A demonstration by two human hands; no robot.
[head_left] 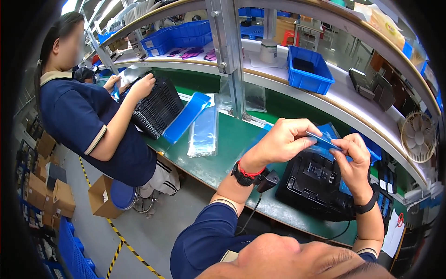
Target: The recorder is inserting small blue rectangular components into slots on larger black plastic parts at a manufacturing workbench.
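My left hand (293, 140) pinches one end of a small blue film strip (324, 141), its thumb and fingers pressed together. At the strip's other end, my right hand (354, 158) grips it between thumb and fingertips. Both hands are raised over a black plastic case (312, 180) that lies on the green bench. Printed labels show on the case's top, and my right wrist hides part of its right end. Behind my hands lie more blue film pieces (329, 131), partly covered by my fingers.
A co-worker (93, 111) at the left handles a stack of black slotted parts (158, 107). Between us lie blue film sheets (186, 118) and clear bags (203, 132). A metal post (229, 60) rises behind the bench (218, 162). The shelf holds a blue bin (309, 69) and fan (419, 137).
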